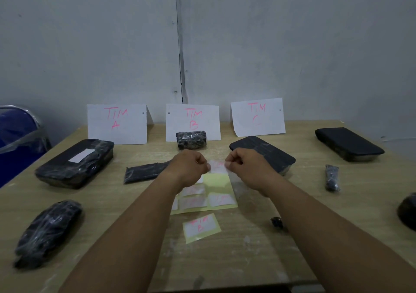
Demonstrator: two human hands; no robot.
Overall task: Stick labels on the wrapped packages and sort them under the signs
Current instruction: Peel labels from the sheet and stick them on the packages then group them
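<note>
L hand [191, 166] & R hand [245, 164] close together, each pinching one edge of a white label [217, 166] w/ pink writing, too blurred to read. Label held just above yellow backing sheet [216, 180], directly under both hands, more labels on it. Separate TIM B sticker [201, 226] nearer the body, between the forearms.

Prob. step: label just peeled, pkg to be picked. To do it well:
- Grip by corners only, sticky side off the fingertips, no folding onto itself.
- Read the letter before choosing a pkg.
- Candidates w/o visible label: thin pkg [144, 172] just left of L hand, flat pkg [263, 152] just beyond R hand, small roll [191, 139] beyond both hands, under TIM B sign [193, 121].
- Skip big pkg [76, 162] well left of L hand, white label on it already, by TIM A sign [117, 122].
- Lay one edge first, then smooth across; wrap looks wrinkled, so press firmly.
- Then slide pkg under matching sign, TIM C sign [257, 116] beyond R hand incl.
</note>
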